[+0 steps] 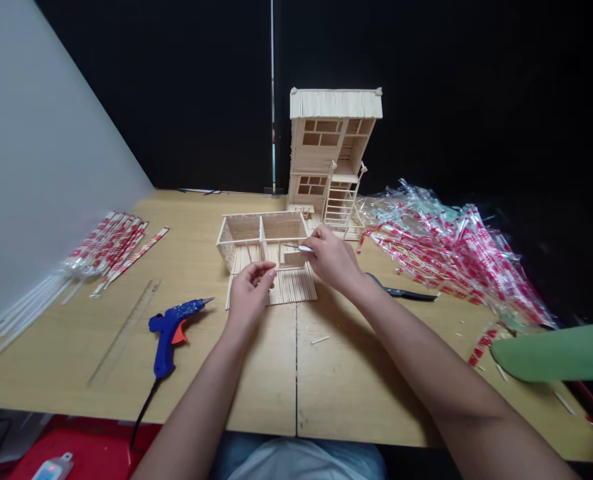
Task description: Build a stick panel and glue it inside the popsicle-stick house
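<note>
A small open-topped stick structure (245, 230) with divided compartments and a slatted front deck (294, 287) sits mid-table. My left hand (252, 285) is at the deck's left part, fingers curled with thumb and fingertips close together; what they hold, if anything, is too small to tell. My right hand (330, 257) is over the structure's right side, pinching a small white-handled tool (306, 249) whose thin tip points left. Behind stands a taller two-storey stick house (336, 103) with a ladder.
A blue glue gun (165, 340) and a clear ruler (126, 327) lie at left, near wrapped sticks (114, 243). At right are crumpled wrappers (456, 257), black-handled scissors (409, 294) and a green bottle (551, 353). Black panels stand behind.
</note>
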`<state>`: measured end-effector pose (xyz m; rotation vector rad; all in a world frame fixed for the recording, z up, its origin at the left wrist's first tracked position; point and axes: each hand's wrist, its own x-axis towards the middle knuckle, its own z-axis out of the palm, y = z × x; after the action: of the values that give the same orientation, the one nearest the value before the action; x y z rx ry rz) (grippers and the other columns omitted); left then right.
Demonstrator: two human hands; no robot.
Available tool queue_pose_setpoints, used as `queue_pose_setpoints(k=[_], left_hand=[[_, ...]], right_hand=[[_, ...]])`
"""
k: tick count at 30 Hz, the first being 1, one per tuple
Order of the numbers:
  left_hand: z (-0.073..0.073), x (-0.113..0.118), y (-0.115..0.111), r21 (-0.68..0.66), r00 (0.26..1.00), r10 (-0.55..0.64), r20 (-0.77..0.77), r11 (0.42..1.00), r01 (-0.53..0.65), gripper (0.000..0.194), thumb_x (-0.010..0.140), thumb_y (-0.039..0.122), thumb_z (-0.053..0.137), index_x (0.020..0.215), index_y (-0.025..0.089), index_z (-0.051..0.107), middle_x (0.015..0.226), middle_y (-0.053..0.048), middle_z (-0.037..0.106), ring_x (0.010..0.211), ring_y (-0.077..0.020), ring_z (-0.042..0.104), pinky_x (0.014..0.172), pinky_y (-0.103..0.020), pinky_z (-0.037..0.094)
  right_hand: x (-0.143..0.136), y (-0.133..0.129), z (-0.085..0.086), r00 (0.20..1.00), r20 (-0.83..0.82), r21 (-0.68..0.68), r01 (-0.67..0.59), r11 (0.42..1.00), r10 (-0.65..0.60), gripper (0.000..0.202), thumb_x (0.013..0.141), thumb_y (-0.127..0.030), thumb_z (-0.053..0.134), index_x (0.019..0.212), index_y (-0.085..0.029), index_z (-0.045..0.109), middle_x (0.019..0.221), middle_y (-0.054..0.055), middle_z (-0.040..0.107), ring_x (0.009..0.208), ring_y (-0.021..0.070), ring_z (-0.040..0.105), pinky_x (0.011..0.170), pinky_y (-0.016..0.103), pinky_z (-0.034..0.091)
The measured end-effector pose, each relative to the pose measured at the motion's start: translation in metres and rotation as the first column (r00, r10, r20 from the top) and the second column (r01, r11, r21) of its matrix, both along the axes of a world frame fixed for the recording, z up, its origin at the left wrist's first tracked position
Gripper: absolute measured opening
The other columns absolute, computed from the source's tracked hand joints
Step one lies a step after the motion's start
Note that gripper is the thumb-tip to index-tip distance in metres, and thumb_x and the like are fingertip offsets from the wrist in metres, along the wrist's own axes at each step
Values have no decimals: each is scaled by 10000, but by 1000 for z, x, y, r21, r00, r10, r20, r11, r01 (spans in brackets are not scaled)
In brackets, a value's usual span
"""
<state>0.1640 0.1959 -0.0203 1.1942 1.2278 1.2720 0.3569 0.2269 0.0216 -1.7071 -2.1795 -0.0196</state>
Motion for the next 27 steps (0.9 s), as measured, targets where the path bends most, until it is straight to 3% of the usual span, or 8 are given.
queue_pose_setpoints(k=[5,9,13,18,27], left_hand=[[-12,-6,33,62,948,-42,-317,996,65,436,825,284,622,1220,102,645,690,-6,671,497,-96,524,508,-208,423],[-15,4,41,30,874,-87,-477,993,115,447,867,235,594,1296,112,620,667,-10,697,437,-94,533,470,-201,420],[-15,15,43,-5,840,-92,-535,994,106,452,891,205,579,1338,138,595,663,-7,707,432,-108,575,456,-202,442],[-23,17,48,31,820,-67,-568,994,102,321,874,177,597,1176,132,695,605,-14,689,417,-123,583,467,-216,456],[-32,20,55,16,895,-77,-439,996,93,267,863,176,580,1100,120,689,613,-17,686,420,-119,593,419,-198,460]], right_hand=[[-9,2,-13,996,51,6,73,997,-73,273,959,-304,467,973,-237,731,1036,81,641,737,182,547,567,287,256],[-7,2,-20,994,-19,1,110,994,-110,240,931,-307,508,935,-234,736,1077,76,621,715,166,510,564,278,256],[-7,6,-26,992,-77,47,103,994,-99,241,923,-302,512,908,-227,740,1092,86,595,715,165,505,563,280,288],[-9,11,-28,992,-89,62,96,993,-91,233,910,-315,531,915,-218,743,1209,108,569,710,170,541,576,296,353],[-11,10,-29,988,-129,91,94,991,-82,225,881,-297,577,967,-244,778,1424,90,512,767,194,617,630,324,453]])
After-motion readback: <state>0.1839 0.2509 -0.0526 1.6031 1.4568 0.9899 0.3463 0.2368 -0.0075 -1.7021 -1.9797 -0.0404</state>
